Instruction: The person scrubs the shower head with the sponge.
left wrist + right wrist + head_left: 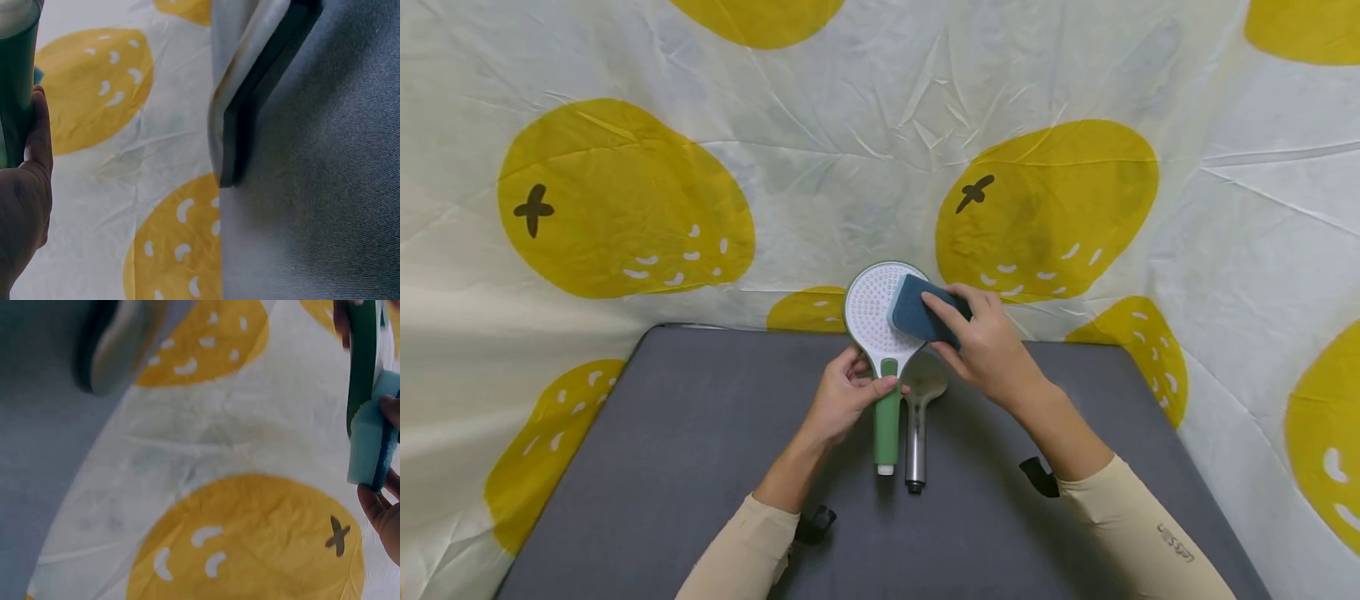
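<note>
A green shower head (887, 421) with a round white nozzle face is held upright in my left hand (842, 396), its thumb across the handle just below the head. In the left wrist view, part of the green handle (17, 94) shows in the fingers. My right hand (992, 346) pinches a sponge (925, 308) with a dark blue pad and a light blue foam side. The foam lies against the right part of the nozzle face. In the right wrist view, the sponge (370, 440) sits between thumb and fingers, touching the shower head.
A second shower head (916, 442), silver with a black end, lies on the grey table (715, 417) right behind the green handle. A white cloth (850, 200) printed with yellow fruit hangs along the back and sides of the table.
</note>
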### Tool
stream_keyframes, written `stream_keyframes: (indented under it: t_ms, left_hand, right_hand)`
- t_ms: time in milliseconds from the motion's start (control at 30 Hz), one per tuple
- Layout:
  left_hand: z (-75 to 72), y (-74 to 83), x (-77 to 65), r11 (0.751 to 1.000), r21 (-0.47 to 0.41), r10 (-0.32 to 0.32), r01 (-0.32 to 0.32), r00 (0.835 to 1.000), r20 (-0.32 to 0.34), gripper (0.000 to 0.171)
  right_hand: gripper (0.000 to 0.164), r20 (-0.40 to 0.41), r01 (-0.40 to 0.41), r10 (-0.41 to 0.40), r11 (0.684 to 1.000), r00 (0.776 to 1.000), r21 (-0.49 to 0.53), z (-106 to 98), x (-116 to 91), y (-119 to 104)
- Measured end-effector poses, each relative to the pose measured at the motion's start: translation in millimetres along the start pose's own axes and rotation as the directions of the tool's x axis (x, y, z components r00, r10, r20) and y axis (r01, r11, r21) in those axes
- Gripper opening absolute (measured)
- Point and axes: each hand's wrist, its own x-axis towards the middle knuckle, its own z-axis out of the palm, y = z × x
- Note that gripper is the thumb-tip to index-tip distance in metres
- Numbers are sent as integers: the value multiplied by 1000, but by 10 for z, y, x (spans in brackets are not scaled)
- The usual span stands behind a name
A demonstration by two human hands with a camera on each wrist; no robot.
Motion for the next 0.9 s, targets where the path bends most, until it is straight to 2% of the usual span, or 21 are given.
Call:
stream_keyframes:
  t_ms: [233,433,567,900]
  left_hand:
    - [-22,-7,21,999,33,7,-6,1000,-12,69]
    - [-16,-6,19,999,39,16,-17,1000,7,70]
    - [-18,-26,13,999,31,12,-12,1000,27,68]
    - [28,-30,-16,1000,27,-10,8,998,61,62]
  right_hand:
    - [74,41,52,-53,998,998,27,103,-209,-210]
    - [74,42,68,-70,997,997,42,82,-238,-235]
    - [73,35,78,-79,997,996,8,56,-181,-211]
    - [68,-45,-10,9,999,999,-31,-90,158,77]
